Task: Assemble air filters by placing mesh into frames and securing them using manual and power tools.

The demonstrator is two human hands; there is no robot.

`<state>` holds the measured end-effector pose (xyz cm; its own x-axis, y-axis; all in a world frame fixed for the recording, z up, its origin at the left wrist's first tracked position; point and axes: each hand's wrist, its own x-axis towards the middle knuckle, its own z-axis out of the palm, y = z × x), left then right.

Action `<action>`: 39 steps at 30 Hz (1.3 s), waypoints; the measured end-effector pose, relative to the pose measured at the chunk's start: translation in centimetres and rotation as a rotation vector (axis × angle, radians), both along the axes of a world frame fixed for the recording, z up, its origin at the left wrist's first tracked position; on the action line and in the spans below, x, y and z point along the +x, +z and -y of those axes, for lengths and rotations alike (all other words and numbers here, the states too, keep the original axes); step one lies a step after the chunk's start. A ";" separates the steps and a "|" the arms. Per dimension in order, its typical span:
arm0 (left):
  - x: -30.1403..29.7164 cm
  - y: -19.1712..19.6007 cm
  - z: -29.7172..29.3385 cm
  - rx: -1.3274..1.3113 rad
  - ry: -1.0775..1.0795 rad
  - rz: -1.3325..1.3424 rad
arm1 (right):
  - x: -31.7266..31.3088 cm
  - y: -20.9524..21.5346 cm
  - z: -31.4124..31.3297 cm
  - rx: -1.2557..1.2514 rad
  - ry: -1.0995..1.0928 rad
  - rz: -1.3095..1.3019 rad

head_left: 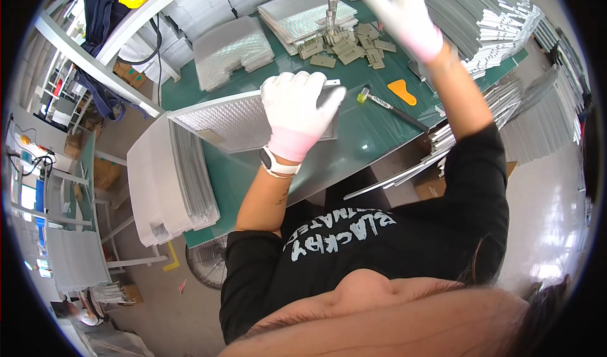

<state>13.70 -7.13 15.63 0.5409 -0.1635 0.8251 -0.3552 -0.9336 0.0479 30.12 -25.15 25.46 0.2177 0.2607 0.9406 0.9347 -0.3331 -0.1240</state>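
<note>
My left hand [297, 107], in a white glove with a pink cuff, grips the upper edge of a thin framed panel [234, 123]. The panel stands tilted on the green tabletop [303, 173], its silvery textured face toward me. Up at the far right my right hand [404, 15], gloved alike, is raised over the table with fingers apart and holds nothing I can see. Its fingertips are partly cut off by the picture's edge. Between the hands and me lie a mallet [404, 118] with a yellow-green head and an orange scraper [402, 92].
Small beige-grey plates [348, 53] lie piled at the back, beside an upright metal rod [332, 3]. Silvery sheets [234, 47] are stacked behind the panel. Pale panels [167, 173] fill the table's left end. Long metal strips [487, 34] stand at right; a fan [208, 262] sits below.
</note>
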 end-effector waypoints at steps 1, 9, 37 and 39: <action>-0.1 -0.3 0.1 0.000 0.055 0.054 | 0.4 3.6 -2.4 0.173 0.129 -0.128; 1.5 -0.5 1.6 -0.056 0.095 0.172 | -1.7 11.8 -7.6 0.145 0.797 -0.603; 0.5 -1.4 1.4 -0.143 -0.106 0.186 | -6.8 3.8 -9.2 0.147 1.613 -1.024; 0.3 -1.4 1.2 -0.241 -0.168 0.063 | -7.4 3.8 -9.8 0.152 1.659 -1.036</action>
